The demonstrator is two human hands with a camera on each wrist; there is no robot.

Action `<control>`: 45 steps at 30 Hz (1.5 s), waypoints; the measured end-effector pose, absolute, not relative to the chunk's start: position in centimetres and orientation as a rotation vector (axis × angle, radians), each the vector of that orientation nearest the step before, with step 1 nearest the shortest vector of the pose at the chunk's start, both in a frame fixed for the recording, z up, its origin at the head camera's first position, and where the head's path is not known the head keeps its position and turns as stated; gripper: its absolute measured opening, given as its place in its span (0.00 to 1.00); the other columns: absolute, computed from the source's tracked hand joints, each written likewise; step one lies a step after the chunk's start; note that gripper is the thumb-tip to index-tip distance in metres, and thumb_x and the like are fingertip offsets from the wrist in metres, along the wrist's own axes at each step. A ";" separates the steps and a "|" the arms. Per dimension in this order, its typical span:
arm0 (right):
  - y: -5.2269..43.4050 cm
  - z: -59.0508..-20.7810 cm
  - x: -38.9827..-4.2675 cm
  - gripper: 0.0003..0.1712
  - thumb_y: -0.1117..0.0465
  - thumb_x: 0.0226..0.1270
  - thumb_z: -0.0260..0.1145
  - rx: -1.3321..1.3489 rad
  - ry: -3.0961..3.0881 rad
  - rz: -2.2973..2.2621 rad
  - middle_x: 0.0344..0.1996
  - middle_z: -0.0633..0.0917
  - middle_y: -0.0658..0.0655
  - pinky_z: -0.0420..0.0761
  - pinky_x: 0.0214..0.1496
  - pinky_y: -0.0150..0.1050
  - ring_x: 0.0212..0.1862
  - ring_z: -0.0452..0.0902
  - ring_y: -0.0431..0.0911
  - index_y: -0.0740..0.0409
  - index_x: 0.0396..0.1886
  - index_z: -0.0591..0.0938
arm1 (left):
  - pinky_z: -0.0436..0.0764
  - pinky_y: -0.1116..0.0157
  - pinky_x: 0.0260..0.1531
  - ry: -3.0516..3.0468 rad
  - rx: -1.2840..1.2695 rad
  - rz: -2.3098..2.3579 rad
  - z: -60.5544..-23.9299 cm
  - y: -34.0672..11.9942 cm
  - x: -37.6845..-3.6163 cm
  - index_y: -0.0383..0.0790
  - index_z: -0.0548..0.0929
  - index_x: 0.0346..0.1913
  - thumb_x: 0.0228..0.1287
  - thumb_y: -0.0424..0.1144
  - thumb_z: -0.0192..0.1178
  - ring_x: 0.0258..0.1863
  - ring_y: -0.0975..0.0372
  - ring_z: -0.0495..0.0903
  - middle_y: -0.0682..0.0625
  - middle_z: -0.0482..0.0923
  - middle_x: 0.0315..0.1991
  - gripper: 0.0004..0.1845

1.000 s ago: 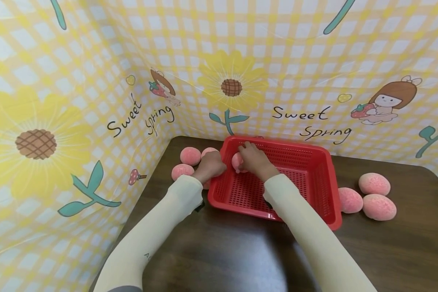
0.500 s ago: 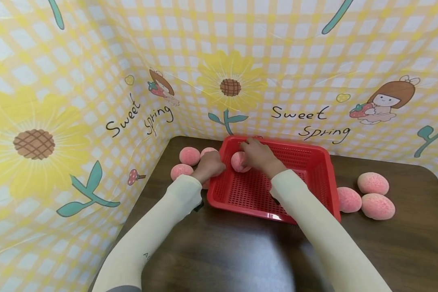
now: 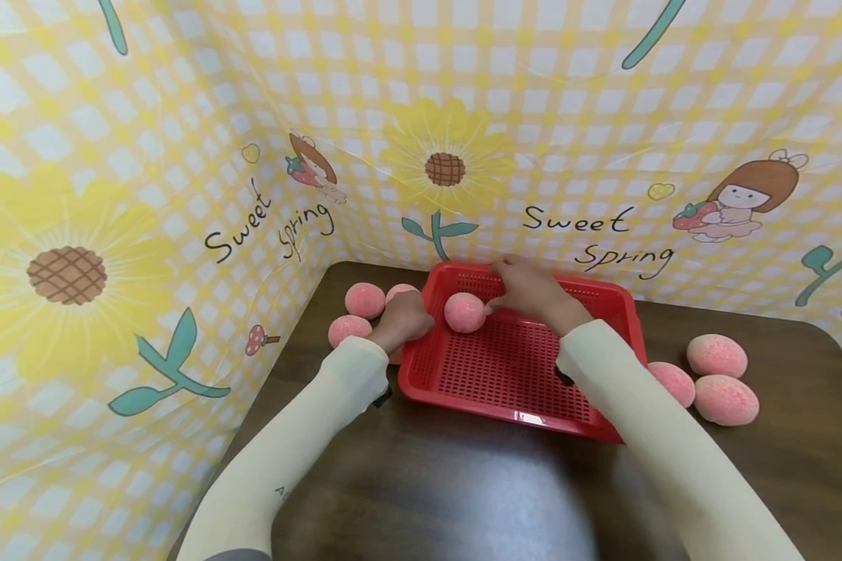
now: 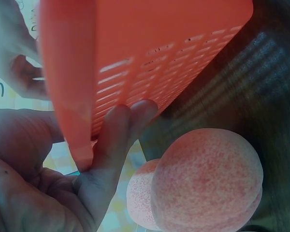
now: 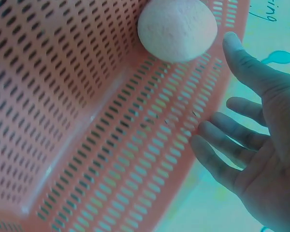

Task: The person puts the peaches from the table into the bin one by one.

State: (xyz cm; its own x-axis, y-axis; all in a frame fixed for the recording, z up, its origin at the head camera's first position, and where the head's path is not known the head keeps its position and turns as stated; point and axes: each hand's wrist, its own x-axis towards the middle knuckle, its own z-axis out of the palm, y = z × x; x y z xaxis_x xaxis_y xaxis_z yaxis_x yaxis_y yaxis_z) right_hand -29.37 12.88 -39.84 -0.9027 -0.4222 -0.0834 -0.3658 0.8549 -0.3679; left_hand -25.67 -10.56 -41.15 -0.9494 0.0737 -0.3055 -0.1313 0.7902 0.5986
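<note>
A red perforated plastic basket (image 3: 519,418) stands on the dark table. At its left rim my left hand (image 3: 403,318) grips the wall; in the left wrist view its thumb and fingers (image 4: 113,133) lie on either side of the rim. One pink peach (image 3: 465,312) sits inside, in the far left corner. Just right of that peach, my right hand (image 3: 531,290) is over the far wall of the basket. Its fingers are spread and relaxed in the right wrist view, with the thumb nearest the peach (image 5: 178,30) and a gap between them.
Several more peaches (image 3: 365,301) lie left of the basket, partly hidden behind my left hand. To its right are three others (image 3: 727,399), one partly covered by my right sleeve. A yellow checked cloth (image 3: 575,132) with flowers hangs behind and at the left of the table.
My right hand has let go of the peach in the basket and moved right, away from it. The left hand stays at the left rim.
</note>
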 end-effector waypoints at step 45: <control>29.4 -37.3 -21.2 0.35 0.48 0.65 0.74 -0.479 2.976 -0.545 0.59 0.78 0.67 0.81 0.52 0.63 0.55 0.77 0.61 0.63 0.64 0.76 | 0.85 0.63 0.30 2.641 -0.060 0.984 -41.1 -10.7 -25.6 0.35 0.80 0.35 0.57 0.26 0.57 0.28 0.55 0.86 0.42 0.82 0.32 0.04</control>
